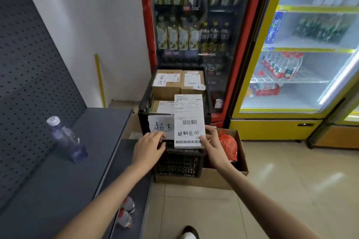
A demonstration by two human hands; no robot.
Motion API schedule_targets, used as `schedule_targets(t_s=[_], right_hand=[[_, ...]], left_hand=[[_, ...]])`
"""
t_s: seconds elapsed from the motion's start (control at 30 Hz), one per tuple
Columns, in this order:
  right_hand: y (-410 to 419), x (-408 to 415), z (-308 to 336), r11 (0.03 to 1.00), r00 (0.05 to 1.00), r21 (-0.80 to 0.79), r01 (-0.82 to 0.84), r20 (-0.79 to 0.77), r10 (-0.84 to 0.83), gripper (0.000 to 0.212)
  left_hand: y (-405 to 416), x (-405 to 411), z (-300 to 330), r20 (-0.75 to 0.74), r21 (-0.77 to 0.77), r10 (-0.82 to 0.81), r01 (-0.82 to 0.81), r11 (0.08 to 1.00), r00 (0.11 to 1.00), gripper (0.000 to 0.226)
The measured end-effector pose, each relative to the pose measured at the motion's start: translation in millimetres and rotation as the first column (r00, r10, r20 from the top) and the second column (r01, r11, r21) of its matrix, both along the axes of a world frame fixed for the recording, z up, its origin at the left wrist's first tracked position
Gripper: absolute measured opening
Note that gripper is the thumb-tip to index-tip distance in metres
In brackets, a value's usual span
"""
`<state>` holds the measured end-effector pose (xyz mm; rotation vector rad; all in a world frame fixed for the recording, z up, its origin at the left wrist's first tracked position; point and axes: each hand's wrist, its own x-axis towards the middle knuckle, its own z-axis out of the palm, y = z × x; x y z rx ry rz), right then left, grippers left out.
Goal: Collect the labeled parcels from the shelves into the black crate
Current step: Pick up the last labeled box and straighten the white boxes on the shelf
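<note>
Right hand (210, 142) pinches white labeled parcel (189, 121) by its lower corner over black crate (144, 103), left hand (150, 145) apparently gripping the crate's paper sign (161, 126); held so low, the parcel could tip and miss the boxes (168, 81).

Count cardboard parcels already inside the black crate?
3 visible: far-left parcel, far-right parcel, near-left parcel partly behind the held label. More may be hidden.
</note>
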<state>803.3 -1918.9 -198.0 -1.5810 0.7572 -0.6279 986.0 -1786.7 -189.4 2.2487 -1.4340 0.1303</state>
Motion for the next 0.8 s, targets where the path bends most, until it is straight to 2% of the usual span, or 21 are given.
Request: schedule_targets(t_s=[0.23, 0.4, 0.6, 0.8], right_hand=[[-110.4, 82.2, 11.3, 0.999, 1.0, 0.034, 0.0, -0.008, 0.001, 0.033], [-157.4, 113.0, 6.9, 0.999, 0.998, 0.036, 0.013, -0.057, -0.011, 0.033], [-187.9, 136.0, -5.5, 0.999, 0.984, -0.006, 0.04, -0.176, -0.04, 0.03], [-198.0, 153.7, -23.4, 0.99, 0.941, -0.14, 0.0, -0.334, -0.047, 0.044]], left_hand=[[-101.8, 80.1, 18.1, 0.009, 0.01, 0.027, -0.027, 1.0, 1.0, 0.013], [-160.2, 115.4, 14.7, -0.03, 0.014, 0.034, -0.033, 0.999, 0.999, 0.022], [-224.4, 150.2, -4.3, -0.039, 0.103, -0.077, 0.08, 0.991, 0.996, 0.034], [-264.7, 176.3, -43.2, -0.084, 0.24, -0.191, 0.206, 0.949, 0.978, 0.036]])
